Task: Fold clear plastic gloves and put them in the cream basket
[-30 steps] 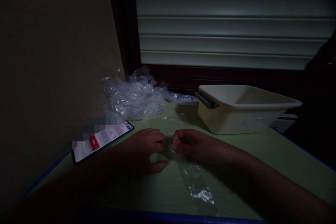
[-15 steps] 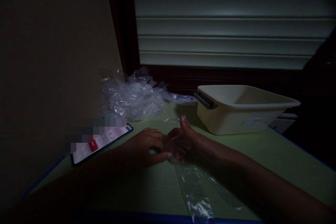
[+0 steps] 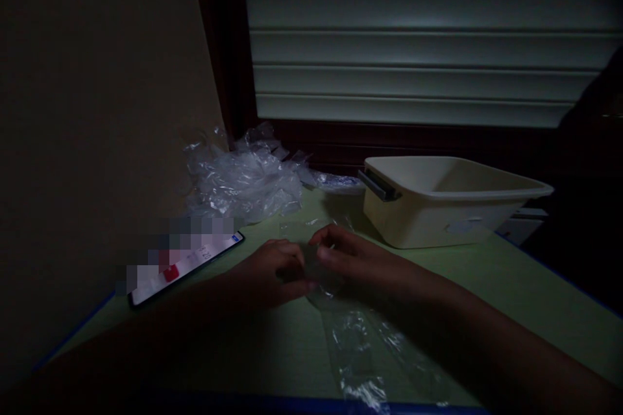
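A thin, clear plastic bag [image 3: 348,337] lies over the table in front of me, its loose strips running down to the near edge. My left hand [image 3: 275,272] has its thumb and fingers curled in on the left side of the bag's upper part. Opposite it, my right hand [image 3: 348,253] is pinched on the same bag, thumb bent toward the index finger. The fingertips of both hands are close together. Dim light and the see-through film make the exact grip points hard to see.
A heap of crumpled clear bags [image 3: 248,178] sits at the back left. To its front, a phone [image 3: 195,262] with a lit screen lies near the wall. A cream plastic tub [image 3: 423,220] with a dark handle clip stands at the back right of the green table [image 3: 243,350].
My right thumb has come down from a raised position toward the index finger. My left hand has barely moved, and the bag's upper part has shifted slightly between the hands.
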A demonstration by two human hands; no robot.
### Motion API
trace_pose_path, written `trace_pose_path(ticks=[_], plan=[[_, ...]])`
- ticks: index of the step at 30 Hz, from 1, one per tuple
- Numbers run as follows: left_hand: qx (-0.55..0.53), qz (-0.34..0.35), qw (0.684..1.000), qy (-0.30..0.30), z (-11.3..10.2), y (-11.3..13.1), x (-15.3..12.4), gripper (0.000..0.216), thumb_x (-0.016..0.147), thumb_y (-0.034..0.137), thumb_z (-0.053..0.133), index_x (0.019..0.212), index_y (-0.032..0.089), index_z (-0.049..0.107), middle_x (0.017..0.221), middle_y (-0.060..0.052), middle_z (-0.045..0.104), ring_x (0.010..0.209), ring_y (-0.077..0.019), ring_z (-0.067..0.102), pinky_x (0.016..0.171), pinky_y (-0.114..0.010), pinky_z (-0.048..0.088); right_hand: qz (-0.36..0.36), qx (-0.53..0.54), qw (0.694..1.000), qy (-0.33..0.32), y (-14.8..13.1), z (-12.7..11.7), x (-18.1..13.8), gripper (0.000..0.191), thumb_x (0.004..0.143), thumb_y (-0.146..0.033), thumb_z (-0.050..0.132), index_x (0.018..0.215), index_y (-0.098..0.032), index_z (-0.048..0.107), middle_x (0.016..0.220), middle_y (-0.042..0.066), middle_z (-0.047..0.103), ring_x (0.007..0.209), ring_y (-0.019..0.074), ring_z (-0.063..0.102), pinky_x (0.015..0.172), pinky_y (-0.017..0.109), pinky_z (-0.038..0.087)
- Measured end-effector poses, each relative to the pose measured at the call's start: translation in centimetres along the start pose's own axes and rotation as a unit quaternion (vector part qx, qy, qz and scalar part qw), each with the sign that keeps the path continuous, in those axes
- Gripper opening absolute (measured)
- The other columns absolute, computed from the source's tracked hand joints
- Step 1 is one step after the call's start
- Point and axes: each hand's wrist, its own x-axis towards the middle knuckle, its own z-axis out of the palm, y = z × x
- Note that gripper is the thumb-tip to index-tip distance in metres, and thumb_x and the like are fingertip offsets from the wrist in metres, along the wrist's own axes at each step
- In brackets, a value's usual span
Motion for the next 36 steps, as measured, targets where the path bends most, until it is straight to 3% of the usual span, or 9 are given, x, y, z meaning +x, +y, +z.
trace_pose_path(ticks=[4, 8, 17, 24, 28, 31, 36], plan=[[0.014, 0.02, 1.0, -0.012, -0.2, 0.1, 0.1, 0.022, 0.079, 0.023, 0.06, 0.059, 0.015, 0.057, 0.069, 0.001, 0.056, 0.071, -0.0119, 0.054, 0.073, -0.027, 0.038, 0.0, -0.02, 1.0, 0.018, 1.2, -0.8, 0.9, 0.037, 0.064, -0.022, 0.069, 0.09, -0.018, 0.044, 0.07, -0.005, 0.045, 0.054, 0.0069, 0.042, 0.049, 0.021, 0.033], [0.004, 0.006, 1.0, -0.022, -0.7, 0.6, 0.2, 0.022, 0.08, 0.022, 0.058, 0.059, 0.014, 0.056, 0.071, 0.001, 0.055, 0.071, -0.0118, 0.053, 0.07, -0.025, 0.039, 0.014, -0.034, 0.999, -0.02, 1.7, -1.2, 1.1, 0.031, 0.065, -0.007, 0.061, 0.091, -0.018, 0.046, 0.067, -0.006, 0.048, 0.055, 0.007, 0.045, 0.051, 0.021, 0.036], [-0.041, 0.015, 0.999, -0.025, -0.3, -0.1, -0.1, 0.016, 0.079, 0.019, 0.057, 0.064, 0.015, 0.057, 0.082, -0.001, 0.058, 0.083, -0.0136, 0.054, 0.081, -0.027, 0.038, 0.022, -0.039, 0.998, -0.049, 1.5, -1.0, 0.8, 0.033, 0.069, -0.014, 0.063, 0.096, -0.017, 0.045, 0.07, -0.003, 0.054, 0.055, 0.009, 0.052, 0.05, 0.022, 0.04], [-0.036, -0.026, 0.997, -0.066, -1.2, 0.4, -0.1, 0.013, 0.081, 0.023, 0.055, 0.07, 0.016, 0.056, 0.095, -0.004, 0.06, 0.09, -0.0153, 0.055, 0.095, -0.037, 0.031, 0.009, -0.119, 0.993, -0.016, 1.3, -0.8, 0.7, 0.034, 0.068, -0.007, 0.06, 0.099, -0.016, 0.048, 0.071, -0.004, 0.05, 0.059, 0.0088, 0.05, 0.058, 0.023, 0.041], [-0.021, -0.033, 0.998, -0.044, -0.9, 0.2, -0.1, 0.014, 0.079, 0.021, 0.057, 0.066, 0.015, 0.056, 0.095, -0.003, 0.06, 0.09, -0.0153, 0.055, 0.097, -0.041, 0.029, 0.004, -0.155, 0.988, -0.017, 1.1, -0.6, 0.5, 0.031, 0.07, -0.006, 0.058, 0.098, -0.016, 0.05, 0.068, -0.004, 0.05, 0.058, 0.0093, 0.049, 0.055, 0.022, 0.039], [-0.009, -0.04, 0.999, -0.017, -0.7, 0.3, 0.0, 0.018, 0.077, 0.018, 0.057, 0.059, 0.014, 0.054, 0.093, -0.004, 0.058, 0.087, -0.0149, 0.055, 0.09, -0.035, 0.037, -0.005, -0.202, 0.979, 0.0, 1.1, -0.7, 0.5, 0.03, 0.069, -0.009, 0.061, 0.097, -0.016, 0.053, 0.07, -0.002, 0.052, 0.06, 0.0104, 0.05, 0.055, 0.022, 0.04], [0.046, -0.041, 0.998, 0.0, -0.6, 0.5, 0.0, 0.004, 0.072, 0.015, 0.061, 0.069, 0.016, 0.059, 0.093, -0.003, 0.057, 0.092, -0.0174, 0.053, 0.089, -0.035, 0.037, -0.016, -0.228, 0.974, 0.001, 1.4, -0.8, 0.7, 0.033, 0.071, -0.016, 0.062, 0.103, -0.017, 0.054, 0.075, -0.001, 0.057, 0.062, 0.0116, 0.054, 0.057, 0.024, 0.041]])
